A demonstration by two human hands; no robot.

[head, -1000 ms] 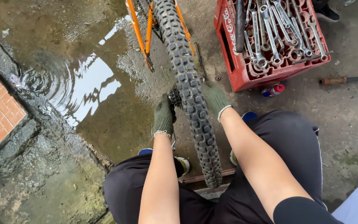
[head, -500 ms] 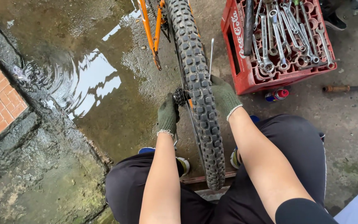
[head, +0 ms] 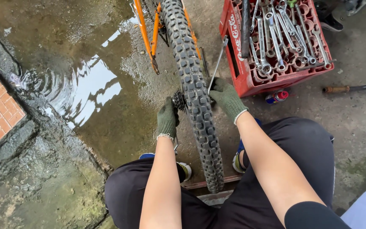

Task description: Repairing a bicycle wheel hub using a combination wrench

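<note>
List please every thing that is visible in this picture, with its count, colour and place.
wheel: one, black knobby tyre, centre, upright between the knees
sprockets: one set, dark, left of wheel
bicycle frame: one, orange, top centre
crate: one, red, top right
wrenches: many, silver, in crate
wrench: one, silver, in right hand
puddle: one, left
left hand: green glove, by sprockets
right hand: green glove, right of wheel
</note>
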